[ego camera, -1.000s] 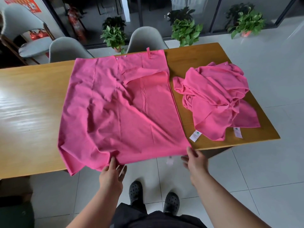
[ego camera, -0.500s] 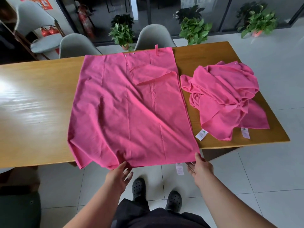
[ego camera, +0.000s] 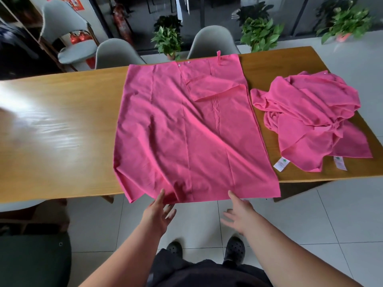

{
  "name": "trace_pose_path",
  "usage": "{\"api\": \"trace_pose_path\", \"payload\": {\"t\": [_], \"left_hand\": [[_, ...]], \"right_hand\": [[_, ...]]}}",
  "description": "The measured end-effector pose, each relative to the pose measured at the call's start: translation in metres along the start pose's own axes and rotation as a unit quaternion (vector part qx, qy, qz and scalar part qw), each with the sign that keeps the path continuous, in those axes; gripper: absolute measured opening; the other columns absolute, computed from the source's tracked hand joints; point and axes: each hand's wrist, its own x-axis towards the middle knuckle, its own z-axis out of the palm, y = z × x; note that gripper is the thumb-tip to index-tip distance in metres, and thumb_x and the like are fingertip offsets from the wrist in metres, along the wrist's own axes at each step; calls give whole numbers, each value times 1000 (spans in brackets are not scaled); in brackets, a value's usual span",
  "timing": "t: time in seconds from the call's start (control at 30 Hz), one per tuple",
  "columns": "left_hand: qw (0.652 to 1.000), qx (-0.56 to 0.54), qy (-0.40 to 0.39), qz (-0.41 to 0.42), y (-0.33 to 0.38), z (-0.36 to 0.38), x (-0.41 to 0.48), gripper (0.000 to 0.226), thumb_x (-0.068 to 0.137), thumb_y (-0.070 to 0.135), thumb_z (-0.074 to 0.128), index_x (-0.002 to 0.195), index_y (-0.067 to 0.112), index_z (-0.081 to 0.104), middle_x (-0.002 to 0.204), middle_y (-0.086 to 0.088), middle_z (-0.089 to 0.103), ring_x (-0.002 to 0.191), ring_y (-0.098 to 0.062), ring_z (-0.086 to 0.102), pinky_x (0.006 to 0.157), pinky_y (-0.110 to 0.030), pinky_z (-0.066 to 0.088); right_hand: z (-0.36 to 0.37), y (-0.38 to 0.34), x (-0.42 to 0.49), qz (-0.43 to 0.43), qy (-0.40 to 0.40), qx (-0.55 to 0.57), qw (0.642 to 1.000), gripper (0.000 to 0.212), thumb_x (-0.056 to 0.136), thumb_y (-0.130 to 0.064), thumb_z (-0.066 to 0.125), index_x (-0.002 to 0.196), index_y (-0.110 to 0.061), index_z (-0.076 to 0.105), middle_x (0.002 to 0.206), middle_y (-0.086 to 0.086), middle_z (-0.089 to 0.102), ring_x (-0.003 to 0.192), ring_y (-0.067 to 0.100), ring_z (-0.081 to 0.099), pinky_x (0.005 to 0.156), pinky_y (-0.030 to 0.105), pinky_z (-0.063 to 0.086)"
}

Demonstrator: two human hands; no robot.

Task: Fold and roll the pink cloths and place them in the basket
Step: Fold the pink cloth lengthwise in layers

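Two white tags (ego camera: 280, 164), each with a green mark, lay at the near edge of the heap of pink cloth (ego camera: 306, 121), beyond and to the right of the right hand (ego camera: 240, 216); their print was too small to read; the red poster (ego camera: 62, 1) far beyond the left hand (ego camera: 158, 213) was blurred. One flat cloth (ego camera: 186, 131) lay spread on the counter (ego camera: 62, 131) just beyond both hands, its near hem over the edge; one heap; three grey chairs (ego camera: 116, 52) behind. Half a second before, both hands held the hem, the right at its corner; now both were spread, fingers straight, only fingertips reaching the hem, the right hand inward of that corner.
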Motion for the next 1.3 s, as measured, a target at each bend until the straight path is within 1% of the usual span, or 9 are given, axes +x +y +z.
{"api": "trace_pose_path", "payload": {"t": [0.13,0.27,0.43,0.6,0.77,0.87,1.0,1.2,1.3], "left_hand": [[1000,-5,23,10,31,-32,14,43,98,48,70,122,14,63,113,-3,73,99,-24,74,75,-41,60],[999,-16,39,22,58,-71,26,36,103,40,66,121,9,64,118,-4,75,103,-25,75,74,-41,60],[999,16,20,31,87,-111,40,29,102,28,70,120,6,64,113,-10,78,101,-25,76,75,-40,61],[989,128,-49,47,100,-132,48,53,94,39,79,124,-1,64,102,-6,77,80,-17,74,68,-36,61],[969,229,-68,56,97,-128,47,26,96,25,78,111,6,69,107,-10,77,81,-16,70,68,-34,59],[976,174,-26,131,95,-132,43,20,103,26,67,107,6,69,98,-7,76,79,-16,71,71,-35,59],[941,213,150,217,96,-159,42,29,108,36,55,104,10,67,87,-3,74,80,-17,72,67,-37,55],[958,160,118,206,100,-158,39,13,105,25,59,113,14,56,94,-1,70,80,-21,76,80,-47,62],[958,178,94,206,98,-157,38,30,97,31,74,113,15,56,91,-3,71,76,-21,76,76,-43,64]], "right_hand": [[66,21,-28,24,-71,-13,997,45,101,-44,67,125,-12,47,128,17,61,111,33,70,100,54,56],[120,49,-35,5,-89,7,996,24,109,-36,53,112,-13,56,121,15,72,109,30,72,95,48,57],[160,78,-24,-28,-32,77,996,24,112,-30,49,109,-10,62,108,11,75,106,28,70,94,44,54],[171,92,-18,-48,3,148,988,29,112,-30,49,125,-7,60,117,12,69,112,29,66,96,43,51],[174,91,-18,-77,20,159,984,29,112,-27,49,133,-10,60,116,11,70,103,28,68,97,43,49],[170,87,-15,-109,57,165,979,26,111,-23,52,133,-11,59,104,8,71,88,24,70,90,44,52],[170,85,-14,-128,74,170,974,20,109,-22,56,127,-13,59,117,12,69,84,21,71,69,37,53],[178,93,-17,-124,60,148,979,20,108,-24,58,126,-16,59,105,10,73,82,21,72,71,35,53],[175,95,-16,-125,58,142,980,21,106,-25,61,126,-16,60,99,9,73,82,20,72,70,35,54]]}}
